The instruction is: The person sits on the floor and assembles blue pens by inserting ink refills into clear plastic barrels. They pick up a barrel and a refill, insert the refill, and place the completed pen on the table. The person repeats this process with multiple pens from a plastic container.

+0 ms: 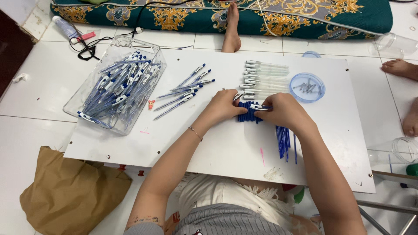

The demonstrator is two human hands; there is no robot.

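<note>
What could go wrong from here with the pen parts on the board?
1. The blue refills lie loose beside the right hand; a sweep of the forearm might roll them toward the near edge of the white board.
2. The left hand works close to the row of clear barrels; a nudge could scatter it.
3. The round lid of small parts sits near the far edge and might get knocked off.

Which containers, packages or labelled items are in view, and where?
Clear plastic box: left on the white board, rectangular, full of blue-and-white pens.
Round lid: right of the hands, translucent blue, holding small parts.
Paper bag: floor, lower left, crumpled brown.
Tube: floor, upper left, pale blue.
</note>
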